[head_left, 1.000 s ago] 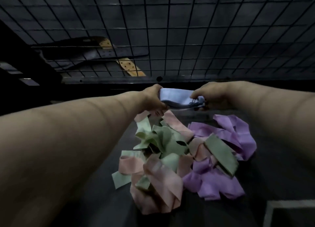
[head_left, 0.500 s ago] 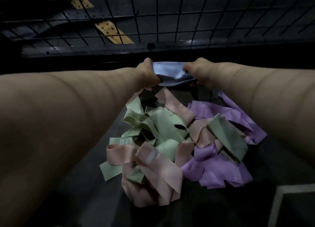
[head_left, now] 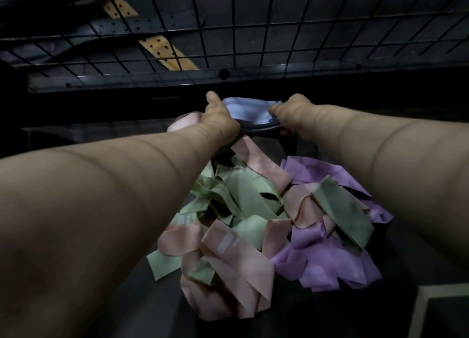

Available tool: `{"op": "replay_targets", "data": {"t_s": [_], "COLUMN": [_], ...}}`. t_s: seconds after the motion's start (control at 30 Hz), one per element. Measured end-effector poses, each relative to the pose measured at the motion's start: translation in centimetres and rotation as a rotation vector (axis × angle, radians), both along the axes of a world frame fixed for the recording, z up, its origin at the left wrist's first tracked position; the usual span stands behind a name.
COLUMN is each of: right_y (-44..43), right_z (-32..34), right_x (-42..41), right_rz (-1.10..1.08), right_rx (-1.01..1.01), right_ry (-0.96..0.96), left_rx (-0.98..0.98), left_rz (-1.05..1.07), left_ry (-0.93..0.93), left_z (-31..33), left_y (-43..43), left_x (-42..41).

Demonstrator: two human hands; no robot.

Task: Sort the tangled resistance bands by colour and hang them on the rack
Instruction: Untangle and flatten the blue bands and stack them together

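Gripping one end each, the left hand (head_left: pixel 218 117) and the right hand (head_left: pixel 291 117) hold a pale blue flat elastic resistance band (head_left: pixel 247 110) short and taut between them, fingers and thumbs curled round its bunched ends. Held this way the loop is opened out, which I judge is meant to free it from the rest and ready it to slip over a hook or wire. The blue band is held clear of the surface, above the far edge of the heap and just in front of the black wire grid rack (head_left: pixel 253 33), so it looks like the piece meant for hanging next. Nothing visibly trails from it into the heap, though its underside is in shadow and I cannot tell for sure. Nearer the person, the tangled heap lies on the dark bench (head_left: pixel 330 317): sage green bands (head_left: pixel 243 198) knotted through the middle, salmon pink bands (head_left: pixel 236 256) at the near side with one strip running up toward the left hand, and lilac purple bands (head_left: pixel 330 261) bunched to the right. They overlap and thread through each other, so most of the sorting is not yet done. No band shows hanging on the rack; behind its wires lie dark perforated straps and a tan perforated strip (head_left: pixel 165 53).
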State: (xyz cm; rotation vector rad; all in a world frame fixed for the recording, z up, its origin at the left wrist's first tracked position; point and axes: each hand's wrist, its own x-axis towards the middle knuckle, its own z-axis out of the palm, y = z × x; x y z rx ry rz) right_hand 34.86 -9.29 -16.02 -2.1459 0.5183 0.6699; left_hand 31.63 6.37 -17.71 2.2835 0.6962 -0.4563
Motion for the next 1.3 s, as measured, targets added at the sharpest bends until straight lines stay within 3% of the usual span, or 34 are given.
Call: {"op": "replay_targets", "data": {"t_s": [0.33, 0.53, 0.67, 0.87, 1.03, 1.13, 1.3], "right_y": [-1.2, -3.0, -2.8, -3.1, -3.1, -2.4, -1.5], "right_z": [0.2, 1.0, 0.5, 0.7, -0.2, -0.7, -0.6], "right_x": [-1.4, -3.4, -3.2, -2.7, -3.0, -3.3, -2.2], "right_rz": [0.126, 0.192, 0.068, 0.196, 0.276, 0.372, 0.315], "right_rx": [0.011, 0.087, 0.088, -0.008, -0.086, -0.166, -0.268], "right_ry": [0.054, 0.152, 0.069, -0.135, -0.101, -0.059, -0.012], "left_rx": [-0.019, 0.076, 0.036, 0.094, 0.024, 0.077, 0.157], "left_rz": [-0.109, -0.226, -0.199, -0.151, -0.164, -0.221, -0.254], "left_ry": [0.026, 0.158, 0.122, 0.048, -0.058, 0.031, 0.181], "left_z": [0.1, 0.6, 1.0, 1.9, 1.3, 1.5, 1.8], "left_y": [0.9, 1.0, 0.6, -0.1, 0.1, 0.0, 0.6], "left_x": [-1.9, -4.4, -4.1, -5.0, -5.6, -5.3, -3.9]}}
